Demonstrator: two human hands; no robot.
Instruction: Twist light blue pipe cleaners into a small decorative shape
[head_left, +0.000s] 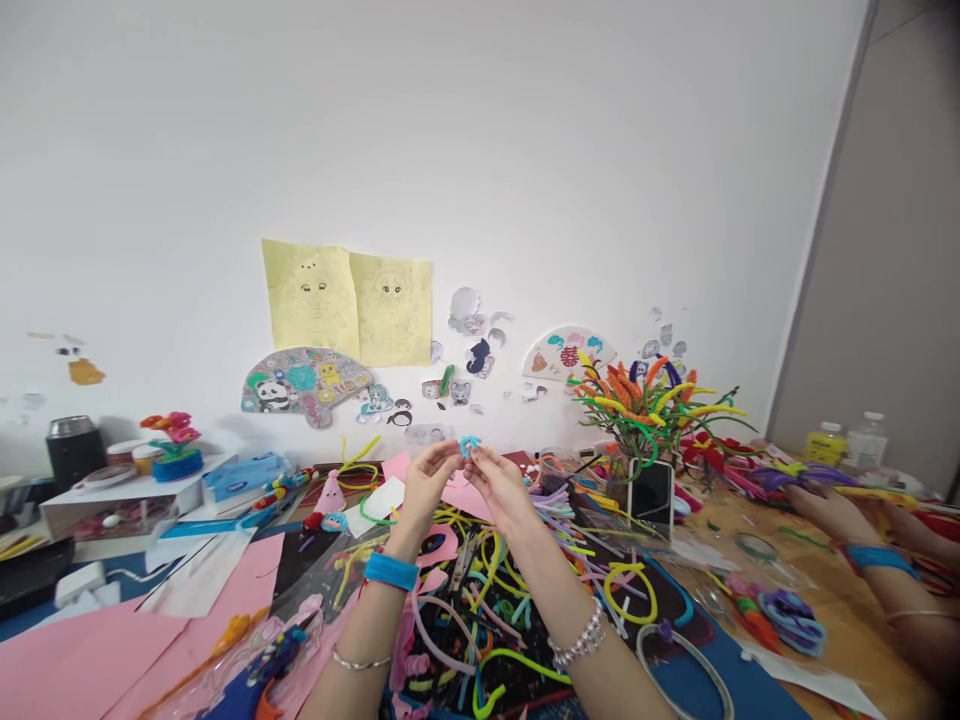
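Note:
Both of my hands are raised above the table, fingertips meeting on a small blue pipe-cleaner piece (469, 444). My left hand (429, 482) pinches it from the left; its wrist wears a blue band and a thin silver bangle. My right hand (498, 486) pinches it from the right and has a beaded bracelet at the wrist. Below them lies a heap of loose pipe cleaners (495, 590) in many colours on a dark mat.
Pink paper sheets (90, 650) cover the near left. A vase of pipe-cleaner flowers (651, 400) and a phone (651, 492) stand at right. Another person's arm (877, 560) rests at the far right. White boxes (120, 495) and a black cup (73, 448) sit at left.

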